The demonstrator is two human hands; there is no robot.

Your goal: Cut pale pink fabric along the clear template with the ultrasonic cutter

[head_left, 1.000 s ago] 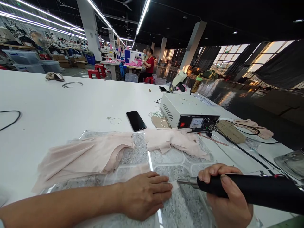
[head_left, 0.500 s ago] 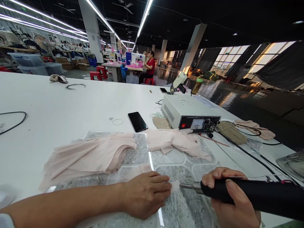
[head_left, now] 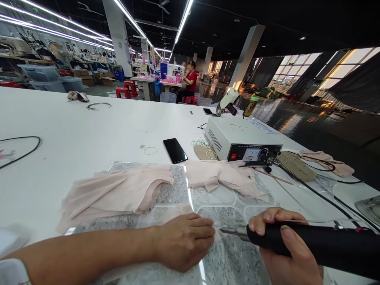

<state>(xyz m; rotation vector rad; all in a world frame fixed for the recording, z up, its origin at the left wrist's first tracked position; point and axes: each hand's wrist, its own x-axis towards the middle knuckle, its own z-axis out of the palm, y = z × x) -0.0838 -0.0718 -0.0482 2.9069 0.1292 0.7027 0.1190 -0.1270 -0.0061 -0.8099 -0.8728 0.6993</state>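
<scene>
My left hand [head_left: 187, 241] lies palm down on a thin pale pink fabric strip [head_left: 220, 236], its fingers together and slightly bent over the strip. A short end of the strip sticks out beyond the fingertips; the hand hides much of it. Around a black ultrasonic handpiece [head_left: 323, 241] my right hand [head_left: 287, 241] is closed, thumb on top. Its metal tip [head_left: 230, 231] points left, over or at the strip's end; contact cannot be made out. Under both hands is a grey marble-patterned mat [head_left: 234, 261] with a clear glossy surface.
Pale pink fabric stacks [head_left: 115, 190] and more pink pieces [head_left: 225, 176] lie beyond my hands. Behind them are a phone [head_left: 175, 150], a generator box [head_left: 237, 136] with a red switch, and a beige pad [head_left: 297, 166]. A black cable [head_left: 314, 194] crosses the right side.
The handpiece tip has shifted slightly left, closer to my left fingers. My left fingers look a little more bent. The whole view has moved slightly.
</scene>
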